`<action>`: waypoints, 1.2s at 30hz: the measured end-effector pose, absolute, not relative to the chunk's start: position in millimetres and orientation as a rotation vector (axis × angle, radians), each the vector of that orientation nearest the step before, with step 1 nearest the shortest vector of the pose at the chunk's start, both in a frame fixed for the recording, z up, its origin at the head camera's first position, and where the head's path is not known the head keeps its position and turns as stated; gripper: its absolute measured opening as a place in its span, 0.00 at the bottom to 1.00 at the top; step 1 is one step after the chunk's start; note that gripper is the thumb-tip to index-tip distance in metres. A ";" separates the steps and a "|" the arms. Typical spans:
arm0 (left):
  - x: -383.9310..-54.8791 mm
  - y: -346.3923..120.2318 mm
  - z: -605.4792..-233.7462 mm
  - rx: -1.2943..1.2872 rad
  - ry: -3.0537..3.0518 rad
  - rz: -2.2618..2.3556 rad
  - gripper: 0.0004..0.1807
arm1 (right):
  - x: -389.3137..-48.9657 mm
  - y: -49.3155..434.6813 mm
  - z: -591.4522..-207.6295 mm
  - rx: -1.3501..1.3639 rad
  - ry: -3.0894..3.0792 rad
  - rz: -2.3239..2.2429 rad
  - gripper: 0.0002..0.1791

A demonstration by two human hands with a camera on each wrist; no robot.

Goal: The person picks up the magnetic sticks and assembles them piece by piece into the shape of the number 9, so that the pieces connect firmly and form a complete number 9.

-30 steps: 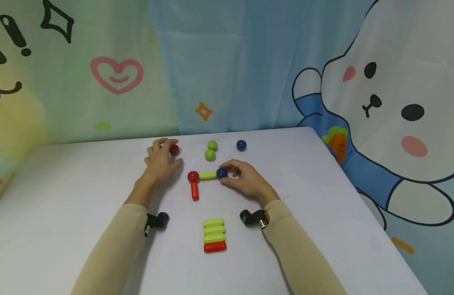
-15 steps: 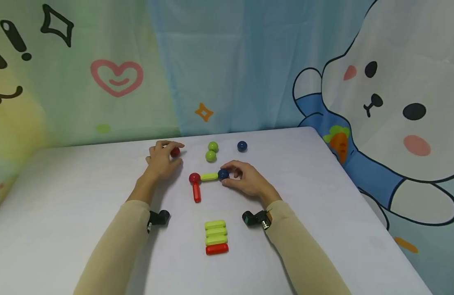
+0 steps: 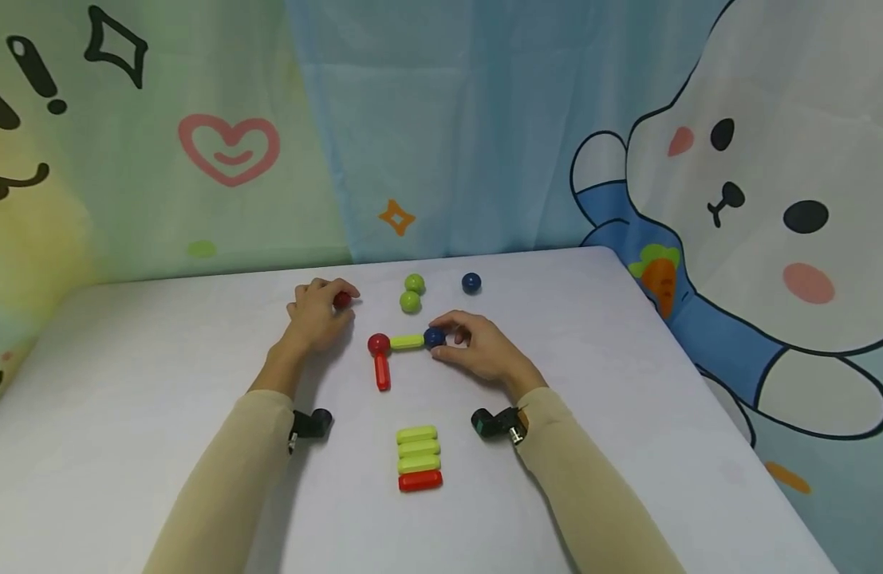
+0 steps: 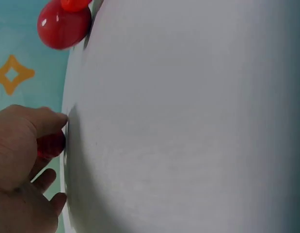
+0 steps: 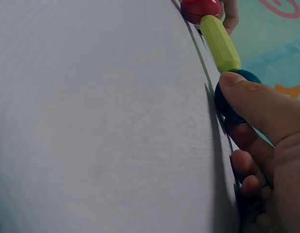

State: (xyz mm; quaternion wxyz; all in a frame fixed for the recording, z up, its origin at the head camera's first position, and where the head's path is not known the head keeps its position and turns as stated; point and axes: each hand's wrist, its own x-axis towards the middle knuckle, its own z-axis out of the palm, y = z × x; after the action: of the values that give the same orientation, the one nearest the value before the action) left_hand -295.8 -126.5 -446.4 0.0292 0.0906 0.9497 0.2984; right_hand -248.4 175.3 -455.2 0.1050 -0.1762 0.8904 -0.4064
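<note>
My left hand (image 3: 317, 317) is at the back left of the table, fingers curled round a loose red ball (image 3: 342, 300). In the left wrist view that ball (image 4: 52, 144) shows behind the thumb, partly hidden. My right hand (image 3: 487, 348) pinches a blue ball (image 3: 434, 338) between thumb and fingers. This ball sits at the right end of a yellow-green stick (image 3: 407, 342), whose left end meets another red ball (image 3: 379, 344). From that ball a red stick (image 3: 382, 372) points toward me, forming a corner.
Two green balls (image 3: 410, 301) and a loose blue ball (image 3: 471, 283) lie near the table's back edge. Closer to me, several yellow-green sticks (image 3: 418, 448) and one red stick (image 3: 420, 481) lie in a row. A printed curtain (image 3: 448, 159) hangs behind the white table (image 3: 161, 399).
My left hand's fingers have closed in round the loose red ball, and the ball has shifted slightly toward me. The right hand keeps its pinch on the blue ball.
</note>
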 end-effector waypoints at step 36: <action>-252.8 -119.2 -409.6 0.428 2.908 0.999 0.25 | -253.5 155.3 -434.3 -0.811 2.720 -1.012 0.30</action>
State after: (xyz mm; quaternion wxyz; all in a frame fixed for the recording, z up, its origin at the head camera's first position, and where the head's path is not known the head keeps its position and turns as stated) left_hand -252.8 -119.2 -409.6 0.0186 0.1380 0.9366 0.3216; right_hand -253.5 155.3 -434.3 0.0639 -0.2684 0.9008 -0.3352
